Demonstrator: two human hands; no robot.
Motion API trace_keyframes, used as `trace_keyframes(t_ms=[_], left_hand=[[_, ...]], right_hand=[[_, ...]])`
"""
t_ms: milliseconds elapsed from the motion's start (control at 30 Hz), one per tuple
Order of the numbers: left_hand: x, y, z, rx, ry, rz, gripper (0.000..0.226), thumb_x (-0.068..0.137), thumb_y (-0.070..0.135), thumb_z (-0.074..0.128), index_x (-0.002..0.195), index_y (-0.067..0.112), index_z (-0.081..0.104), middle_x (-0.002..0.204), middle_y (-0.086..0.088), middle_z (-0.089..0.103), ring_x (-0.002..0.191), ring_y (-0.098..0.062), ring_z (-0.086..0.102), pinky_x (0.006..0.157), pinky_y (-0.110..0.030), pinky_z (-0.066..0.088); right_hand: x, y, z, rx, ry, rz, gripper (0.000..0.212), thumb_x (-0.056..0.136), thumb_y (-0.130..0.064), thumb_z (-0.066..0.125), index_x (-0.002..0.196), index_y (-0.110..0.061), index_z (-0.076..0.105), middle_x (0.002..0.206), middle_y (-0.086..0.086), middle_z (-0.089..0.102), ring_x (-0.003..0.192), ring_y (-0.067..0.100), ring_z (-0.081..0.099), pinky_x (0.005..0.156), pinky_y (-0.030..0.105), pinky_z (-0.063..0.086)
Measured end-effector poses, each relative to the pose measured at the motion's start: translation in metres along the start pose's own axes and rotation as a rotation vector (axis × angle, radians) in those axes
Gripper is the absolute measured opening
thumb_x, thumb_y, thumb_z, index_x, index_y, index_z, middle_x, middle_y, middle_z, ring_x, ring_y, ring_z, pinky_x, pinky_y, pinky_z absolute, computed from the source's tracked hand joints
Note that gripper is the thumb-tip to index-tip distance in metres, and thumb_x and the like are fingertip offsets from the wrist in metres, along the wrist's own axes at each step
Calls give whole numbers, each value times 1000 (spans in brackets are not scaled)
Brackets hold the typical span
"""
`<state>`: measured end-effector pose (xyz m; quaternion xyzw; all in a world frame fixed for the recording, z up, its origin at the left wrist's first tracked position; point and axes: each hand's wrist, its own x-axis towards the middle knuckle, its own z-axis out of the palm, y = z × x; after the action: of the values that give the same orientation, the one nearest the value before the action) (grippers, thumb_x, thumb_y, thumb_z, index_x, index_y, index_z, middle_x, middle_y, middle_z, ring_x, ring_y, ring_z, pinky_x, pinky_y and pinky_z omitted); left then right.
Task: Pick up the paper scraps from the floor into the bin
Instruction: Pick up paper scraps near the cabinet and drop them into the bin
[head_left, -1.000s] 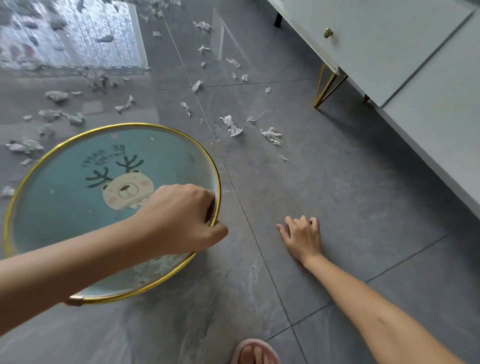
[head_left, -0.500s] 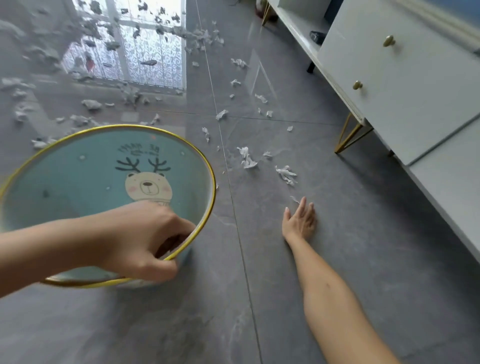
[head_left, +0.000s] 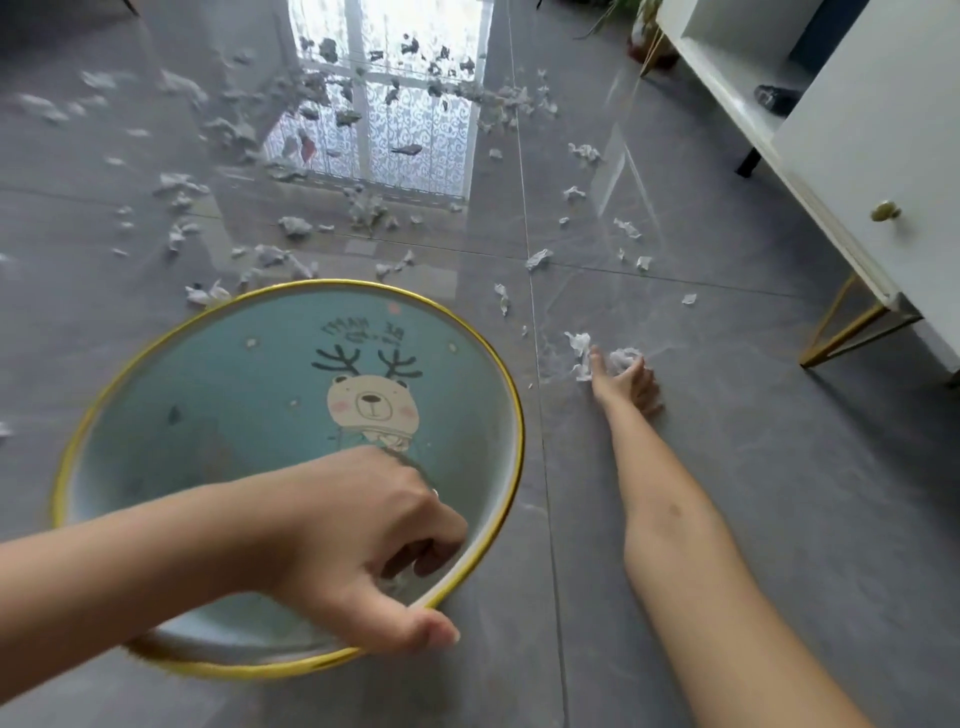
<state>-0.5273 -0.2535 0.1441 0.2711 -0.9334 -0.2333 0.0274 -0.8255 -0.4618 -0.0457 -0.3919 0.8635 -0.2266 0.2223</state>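
your left hand (head_left: 363, 545) grips the near edge of the bin (head_left: 234, 384): the thumb lies along the outside of the rim and the fingers (head_left: 421, 551) are curled over it into the inside. the bin is round, with a thin shiny gold rim and a smooth teal wall. that wall carries a cartoon bear with antlers under lettering that reads reversed. its mouth faces up towards you. a few pale bits lie low inside it, too blurred to name.

the floor (head_left: 727, 519) is glossy grey stone-look tile, and a bright window reflection (head_left: 384, 130) lies on it beyond the bin. paper scraps (head_left: 293, 226) are scattered across it, white, torn and crumpled into small irregular lumps. they are thickest behind the bin and to its left, and thinner towards the right. a straight tile joint (head_left: 540, 441) runs away from you just right of the bin.

right of that joint, your right hand (head_left: 626, 384) is stretched out low at the floor, well apart from the bin. its thumb points away from you, and the fingers (head_left: 649, 389) curl round a crumpled scrap (head_left: 623, 358), a soft wrinkled ball. you cannot tell whether it has left the tile. a longer ragged scrap (head_left: 581, 347) lies just beside the thumb, its long axis running away from you.

at the far right stands a smooth white cabinet (head_left: 857, 130) with a round brass knob (head_left: 884, 210) and slim gold legs (head_left: 841, 332).
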Motion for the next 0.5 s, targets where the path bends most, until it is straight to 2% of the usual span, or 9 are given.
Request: trace_keyframes(t_ms=[67,133,200,267,300,367,433,500], left_hand=[[0,-1,0,-2,-11,3,44,73,68,43,71,25,39,62,3,53,54,-11,44,50,-17,29],[-1,0,-1,1,-15,-17,46,73,70,41,71,24,39,62,2,52,54,-12,44,50,-19,30],[-1,0,0,3,-20,-34,48,73,72,39,71,23,41,62,2,52,55,-13,46,50,-20,31],[-2,0,4,10,-21,-48,50,73,73,37,71,23,41,61,2,53,55,-14,46,50,-23,32],[-3,0,5,11,-22,-50,51,73,73,36,71,22,41,61,1,53,54,-14,46,50,-24,33],[-3,-2,6,9,-19,-50,54,73,74,34,72,20,41,62,1,53,55,-15,47,51,-28,36],[-4,-3,6,21,-24,-46,56,72,75,31,71,20,41,62,0,53,55,-17,48,52,-32,38],[-5,-4,5,42,-31,-38,56,72,74,30,71,19,41,63,-1,53,56,-18,48,53,-33,40]], right_hand=[[-1,-14,12,-32,1,-23,85,84,-68,39,147,-14,21,156,3,15,144,23,7,114,50,-6],[-3,-19,25,-104,23,-83,76,86,-61,44,144,-14,29,155,1,21,144,21,12,113,52,-5],[-8,-15,35,-103,125,-175,52,90,-39,51,134,-12,44,147,5,38,139,21,26,114,50,1],[-12,-7,41,-41,199,-264,32,92,-17,48,121,-7,54,132,14,54,128,27,42,112,42,21],[-17,-4,41,-1,212,-286,26,91,-12,46,114,-5,57,123,17,59,119,32,48,102,39,34],[-27,-2,36,73,214,-278,19,92,-8,45,104,-5,59,111,21,63,104,37,55,81,37,42],[-40,-3,26,180,241,-237,19,93,-6,43,101,-2,59,105,22,66,97,37,59,73,36,40],[-54,-1,17,332,312,-161,19,92,-3,41,101,1,57,100,22,67,92,35,62,73,36,41]])
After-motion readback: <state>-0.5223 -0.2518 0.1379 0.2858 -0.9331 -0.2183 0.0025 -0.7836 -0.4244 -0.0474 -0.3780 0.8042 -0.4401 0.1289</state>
